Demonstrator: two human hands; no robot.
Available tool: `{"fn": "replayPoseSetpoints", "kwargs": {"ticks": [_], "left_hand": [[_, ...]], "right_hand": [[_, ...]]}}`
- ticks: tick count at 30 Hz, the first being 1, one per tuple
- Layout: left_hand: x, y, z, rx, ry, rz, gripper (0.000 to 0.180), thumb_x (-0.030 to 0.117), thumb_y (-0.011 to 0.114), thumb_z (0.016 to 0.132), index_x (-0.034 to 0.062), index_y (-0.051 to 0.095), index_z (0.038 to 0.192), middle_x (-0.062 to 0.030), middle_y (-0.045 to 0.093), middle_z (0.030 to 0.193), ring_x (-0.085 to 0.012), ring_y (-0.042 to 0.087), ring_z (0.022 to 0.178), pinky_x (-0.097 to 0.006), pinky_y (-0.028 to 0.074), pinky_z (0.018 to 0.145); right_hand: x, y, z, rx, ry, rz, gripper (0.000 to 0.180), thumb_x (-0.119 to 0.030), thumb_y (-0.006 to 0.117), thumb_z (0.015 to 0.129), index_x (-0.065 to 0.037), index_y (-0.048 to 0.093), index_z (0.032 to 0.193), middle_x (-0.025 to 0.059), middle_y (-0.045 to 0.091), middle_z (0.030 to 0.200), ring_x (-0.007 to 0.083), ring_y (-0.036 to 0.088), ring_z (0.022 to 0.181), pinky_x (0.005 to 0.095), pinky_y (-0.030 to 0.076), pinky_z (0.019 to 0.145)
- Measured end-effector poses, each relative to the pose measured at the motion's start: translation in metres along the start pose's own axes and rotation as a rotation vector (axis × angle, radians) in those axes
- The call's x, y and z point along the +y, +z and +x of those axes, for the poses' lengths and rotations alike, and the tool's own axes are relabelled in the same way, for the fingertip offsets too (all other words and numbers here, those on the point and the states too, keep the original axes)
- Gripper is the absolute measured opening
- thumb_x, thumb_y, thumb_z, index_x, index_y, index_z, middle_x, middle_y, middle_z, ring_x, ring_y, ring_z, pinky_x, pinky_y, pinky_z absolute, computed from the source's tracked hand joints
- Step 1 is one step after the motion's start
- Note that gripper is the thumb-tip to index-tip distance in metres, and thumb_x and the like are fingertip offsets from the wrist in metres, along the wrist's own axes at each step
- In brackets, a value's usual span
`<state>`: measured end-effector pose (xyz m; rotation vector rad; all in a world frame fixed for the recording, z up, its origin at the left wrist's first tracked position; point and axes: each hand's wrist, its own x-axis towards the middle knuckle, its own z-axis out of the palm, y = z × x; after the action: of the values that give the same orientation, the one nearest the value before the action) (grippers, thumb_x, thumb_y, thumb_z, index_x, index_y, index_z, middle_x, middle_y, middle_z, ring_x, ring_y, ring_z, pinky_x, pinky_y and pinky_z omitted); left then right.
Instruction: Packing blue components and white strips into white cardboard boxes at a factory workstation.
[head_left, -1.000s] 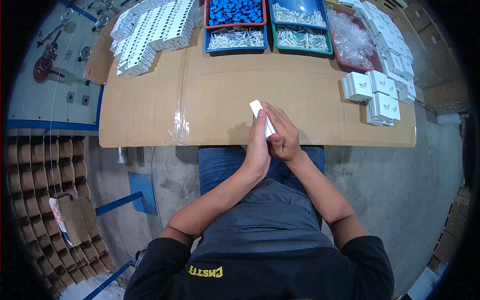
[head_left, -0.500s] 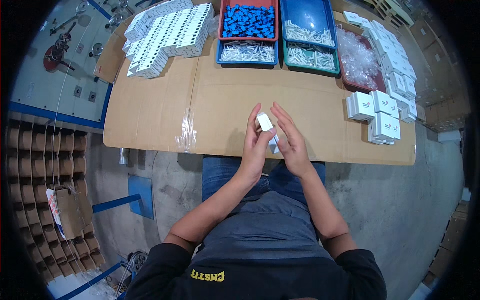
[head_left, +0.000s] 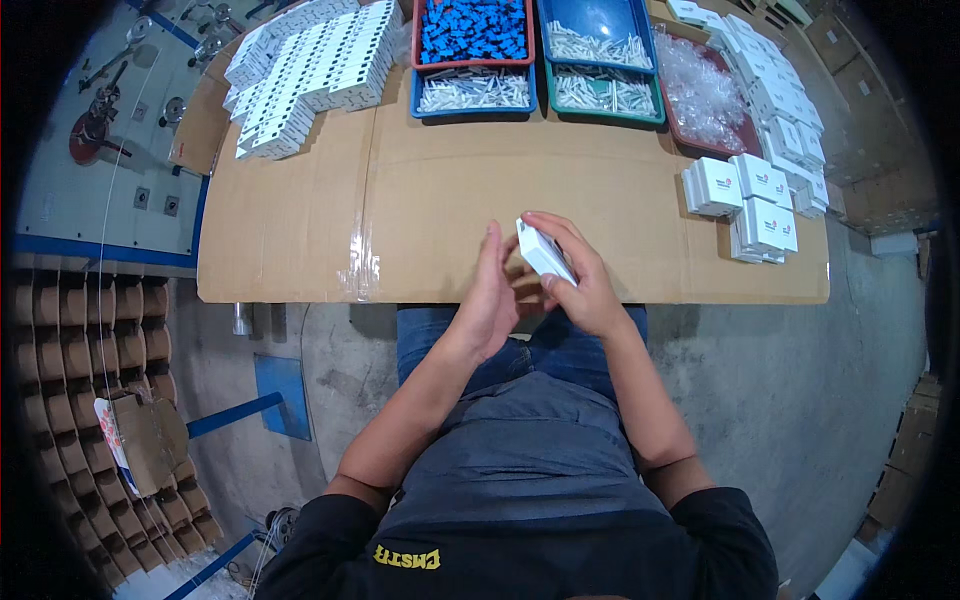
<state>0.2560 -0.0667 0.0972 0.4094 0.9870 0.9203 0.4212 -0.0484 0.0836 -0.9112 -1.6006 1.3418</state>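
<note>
Close to the table's front edge, my right hand grips a small flat white box, fingers along its far side and thumb on the near side. The box is tilted, one narrow end pointing up and to the left. Just left of it my left hand is open, fingers apart, palm turned toward the box. Some of its fingertips reach under or behind the box, where I cannot tell whether they touch it. Similar white boxes are stacked at the table's right.
Cardboard covers the table. At the back stand a red tray of blue pieces, blue and green trays of white pieces, and a dark red tray of clear plastic bags. White blocks are lined up at the back left.
The white box has passed from my left hand's grip into my right hand. My left hand has opened and drawn slightly left and nearer. The view has shifted slightly.
</note>
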Motion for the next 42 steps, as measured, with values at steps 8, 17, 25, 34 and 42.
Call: {"fn": "replayPoseSetpoints", "kwargs": {"ticks": [8,17,25,34,42], "left_hand": [[0.005,0.014,-0.008,-0.173,-0.039,-0.226,0.058,0.059,0.047,0.105,0.0142,0.049,0.142,-0.0050,0.058,0.129,-0.0204,0.058,0.122,-0.041,0.048,0.104],[-0.002,0.026,-0.004,-0.049,0.062,-0.199,0.057,0.055,0.049,0.105,0.0139,0.047,0.145,-0.0036,0.056,0.132,-0.0179,0.055,0.126,-0.038,0.046,0.106],[-0.013,0.016,-0.003,-0.004,0.079,-0.207,0.059,0.056,0.047,0.105,0.0117,0.047,0.144,-0.0047,0.056,0.130,-0.0180,0.054,0.125,-0.036,0.043,0.107],[-0.013,0.014,-0.004,0.008,0.079,-0.207,0.057,0.057,0.047,0.105,0.0117,0.048,0.141,-0.0045,0.056,0.126,-0.0173,0.055,0.122,-0.035,0.042,0.107],[-0.023,0.014,-0.003,-0.020,0.107,-0.216,0.056,0.056,0.046,0.106,0.0109,0.049,0.139,-0.0051,0.057,0.124,-0.0185,0.055,0.121,-0.035,0.042,0.106]], "right_hand": [[-0.003,0.011,0.006,0.093,-0.248,-0.327,0.056,-0.030,0.070,0.096,-0.002,0.057,0.142,0.0226,0.055,0.143,0.0375,0.058,0.128,0.0401,0.047,0.107],[0.010,0.010,0.004,0.111,-0.362,-0.464,0.055,-0.031,0.063,0.101,0.004,0.055,0.143,0.0270,0.051,0.148,0.0428,0.056,0.132,0.0442,0.046,0.109],[0.014,0.019,0.004,0.084,-0.390,-0.406,0.049,-0.027,0.057,0.105,0.007,0.054,0.141,0.0292,0.052,0.146,0.0448,0.054,0.134,0.0448,0.043,0.112],[0.014,0.023,0.007,0.088,-0.360,-0.402,0.047,-0.027,0.052,0.107,0.006,0.056,0.140,0.0288,0.055,0.145,0.0436,0.057,0.132,0.0435,0.045,0.110],[0.019,0.023,0.001,0.114,-0.348,-0.377,0.050,-0.032,0.049,0.109,0.006,0.058,0.139,0.0281,0.057,0.143,0.0429,0.058,0.131,0.0429,0.046,0.109]]}}
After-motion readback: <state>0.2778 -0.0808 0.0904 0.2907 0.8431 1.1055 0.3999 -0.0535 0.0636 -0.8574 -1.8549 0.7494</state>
